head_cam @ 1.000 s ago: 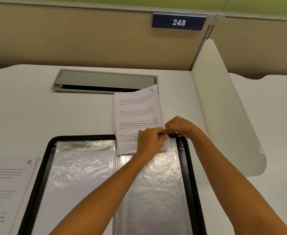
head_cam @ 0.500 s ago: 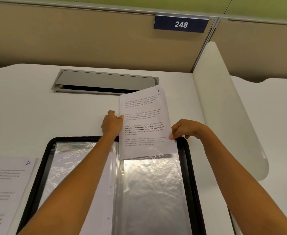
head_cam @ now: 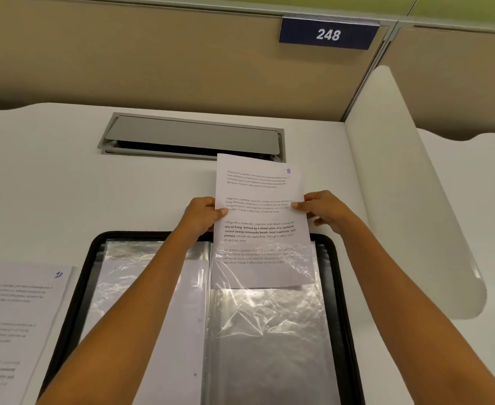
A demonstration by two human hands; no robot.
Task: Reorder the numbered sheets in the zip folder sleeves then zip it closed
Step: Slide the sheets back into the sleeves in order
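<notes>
**Sheet 8 part-way into the right sleeve**

The black-edged zip folder lies open on the white tabletop. At one o'clock from the folder's middle, sheet 8 stands with its lower part inside the clear right sleeve. Its upper part sticks out past the folder's far edge.

The left hand pinches the sheet's left edge, at nine o'clock on the page, its fingers closed on the paper. The right hand pinches the right edge at three o'clock in the same way.

Sheet 10 lies flat on the tabletop at nine o'clock from the folder, just beside its rim. A grey cable hatch sits at twelve o'clock, its near edge partly hidden by sheet 8's top.
</notes>
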